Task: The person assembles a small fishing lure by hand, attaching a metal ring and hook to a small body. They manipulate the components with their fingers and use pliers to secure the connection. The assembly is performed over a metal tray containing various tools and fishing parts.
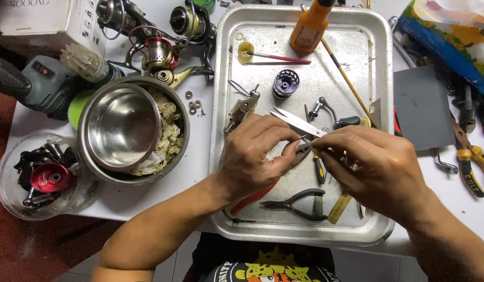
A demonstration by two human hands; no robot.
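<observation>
Both hands meet over a metal tray (380,62). My left hand (252,156) pinches a small part between thumb and fingers; the part is too small to name. My right hand (370,162) holds steel tweezers (297,123) whose tips point up and left. Red-handled pliers (263,193) lie partly under my left hand. Black-handled pliers (299,203) rest on the tray near its front edge. A purple reel spool (285,83) and a reel body part (242,108) lie further back on the tray.
An orange bottle (309,26) and a small brush (278,56) stand at the tray's back. Left of the tray are nested steel bowls (122,128), fishing reels (158,49), a clear tub (12,201) holding a red spool, and a white box (43,21). Hand tools (469,156) lie at the right.
</observation>
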